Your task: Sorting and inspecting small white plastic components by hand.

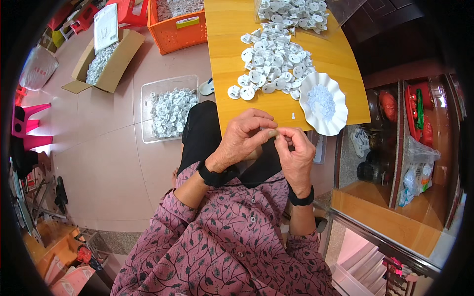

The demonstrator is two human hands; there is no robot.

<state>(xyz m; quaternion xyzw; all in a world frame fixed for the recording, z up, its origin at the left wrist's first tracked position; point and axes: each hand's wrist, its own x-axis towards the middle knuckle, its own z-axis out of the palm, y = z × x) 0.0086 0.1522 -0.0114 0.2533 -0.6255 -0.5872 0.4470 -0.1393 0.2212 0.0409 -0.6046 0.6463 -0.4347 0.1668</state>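
Note:
My left hand [243, 134] and my right hand [295, 152] meet just off the near edge of the yellow wooden table [229, 111]. Thumbs and fingertips of both are pinched together, and whatever lies between them is too small or too covered to name. Beyond them spreads a heap of white round plastic parts [276, 61], each a disc with a short stem. A white dish with a wavy rim [339, 106] stands right of the heap and holds tiny pale-blue pieces [321, 101]. One small white piece [293, 116] lies alone beside the dish.
A clear bin [170, 109] of similar white parts sits on the floor to my left. Behind it are an open cardboard box [121, 61] and an orange crate [180, 37], both with white parts. Wooden shelves [390, 202] stand at the right, close to the table.

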